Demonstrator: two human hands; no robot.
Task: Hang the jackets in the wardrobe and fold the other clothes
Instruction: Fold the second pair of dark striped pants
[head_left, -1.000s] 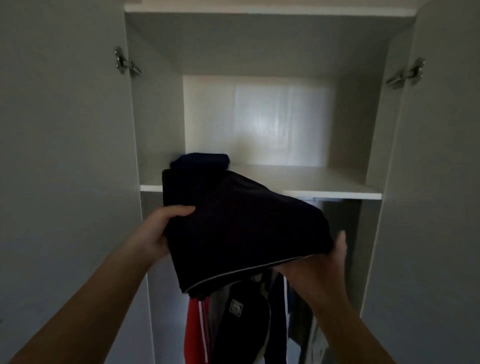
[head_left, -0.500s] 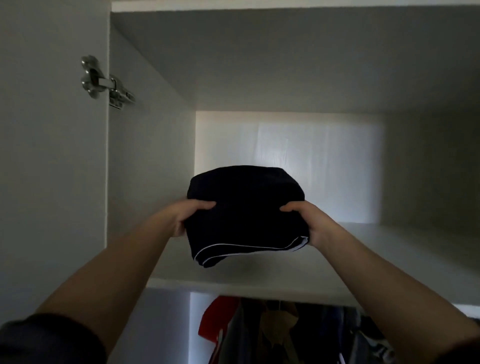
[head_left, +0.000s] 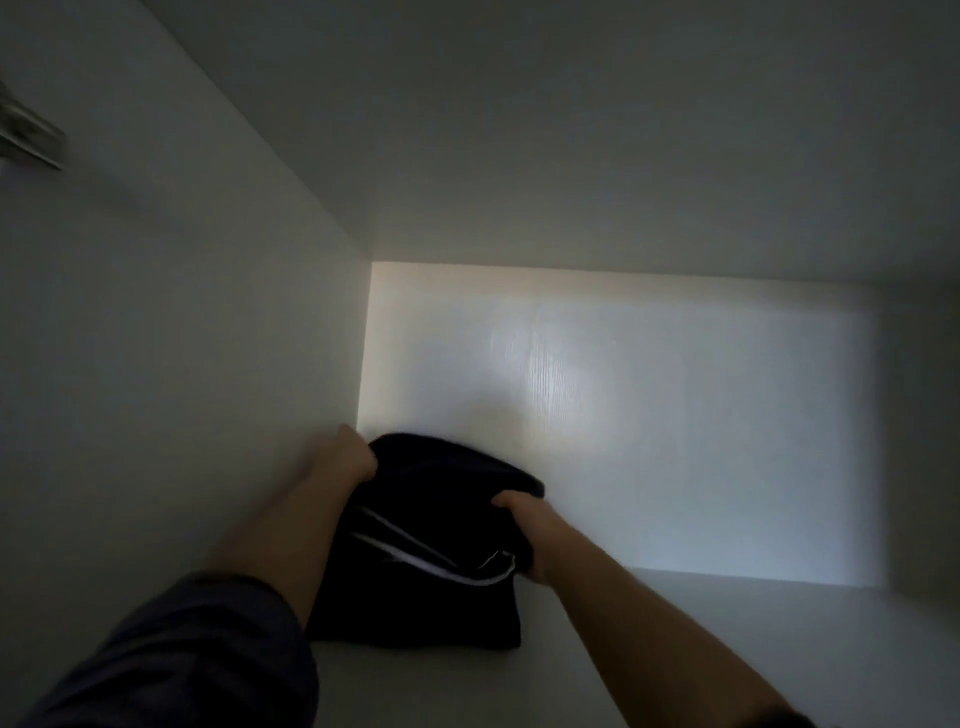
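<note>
Head view, upper wardrobe compartment. We log one folded dark garment (head_left: 415, 551) with white piping, lying on the white shelf (head_left: 701, 654) in its far left corner, beside the side wall. Our left hand (head_left: 345, 460) curls over its far left edge. Our right hand (head_left: 524, 527) grips its right edge. Blurred hinge (head_left: 31, 137) at upper left.

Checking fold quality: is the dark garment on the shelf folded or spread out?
Folded: the garment is a compact layered bundle, piped edges stacked, gripped between left hand and right hand.
</note>
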